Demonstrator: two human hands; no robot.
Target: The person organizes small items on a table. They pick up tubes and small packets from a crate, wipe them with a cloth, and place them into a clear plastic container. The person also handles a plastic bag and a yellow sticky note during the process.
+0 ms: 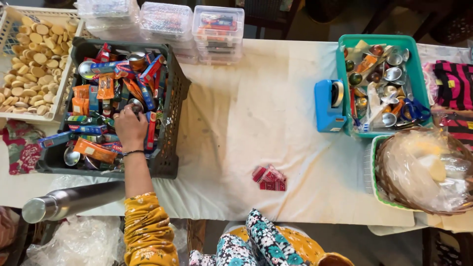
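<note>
Left hand [130, 129] is down inside the dark plastic crate [170, 123] at the left of the counter [256, 123], fingers curled among the packets; I cannot tell whether it grips anything, since the fingertips are buried. A dark band sits on the wrist, and a yellow patterned sleeve [145, 231] runs back toward the near edge. Right hand: I do not see it in view.

Crate contents: orange packets [93, 150], blue and red boxed tubes [148, 79] and small steel bowls [87, 69], all jumbled. Far left of the crate, a white basket of round biscuits [29, 54]. Behind the crate, stacked clear lidded boxes [217, 29].

Near left, a steel cylinder [69, 201] lies on its side. Mid-counter, near edge, a small pile of red packets [269, 178], well apart from the hand. At right, a blue tape dispenser [328, 106] touching a teal tray [341, 74] of small metal items; nearer, a wicker basket [423, 170] wrapped in clear plastic.
</note>
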